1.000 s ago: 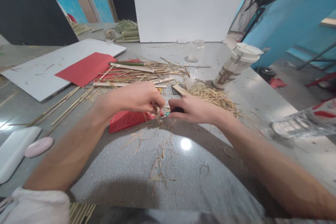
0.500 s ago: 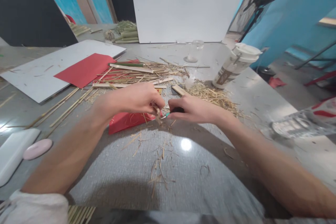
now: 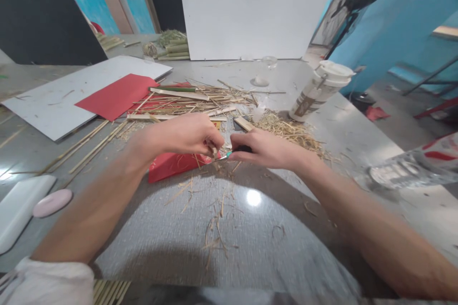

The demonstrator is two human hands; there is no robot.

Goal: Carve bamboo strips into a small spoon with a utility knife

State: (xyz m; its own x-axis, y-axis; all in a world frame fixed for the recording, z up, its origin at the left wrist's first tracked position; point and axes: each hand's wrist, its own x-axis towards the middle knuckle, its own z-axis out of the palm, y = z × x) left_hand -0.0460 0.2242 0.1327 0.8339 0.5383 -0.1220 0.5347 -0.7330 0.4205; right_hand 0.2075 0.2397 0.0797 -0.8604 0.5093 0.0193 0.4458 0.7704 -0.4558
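My left hand (image 3: 200,134), fingers closed, pinches a small pale strip of straw or bamboo (image 3: 214,154) whose lower end sticks out under the fingertips. Close beside it, my right hand (image 3: 263,147) is wrapped round a craft knife (image 3: 228,155) with a black handle and a teal collar. Its thin blade points left and lies at the strip; the exact contact is too small to tell. Beneath the left hand is a red sheet (image 3: 171,167) with shavings on it. Thin curled shavings (image 3: 216,233) are scattered over the grey table below both hands.
Behind my hands lie a heap of thin stalks (image 3: 214,97), a red card (image 3: 118,97) and a white board (image 3: 50,90). Right of them are a straw pile (image 3: 293,128), a white lidded cup (image 3: 318,90) and a clear bottle (image 3: 397,171). A pink oval object (image 3: 52,203) lies left.
The knife blade shows more clearly across the strip, and my right hand has shifted very slightly. My left hand keeps nearly the same place.
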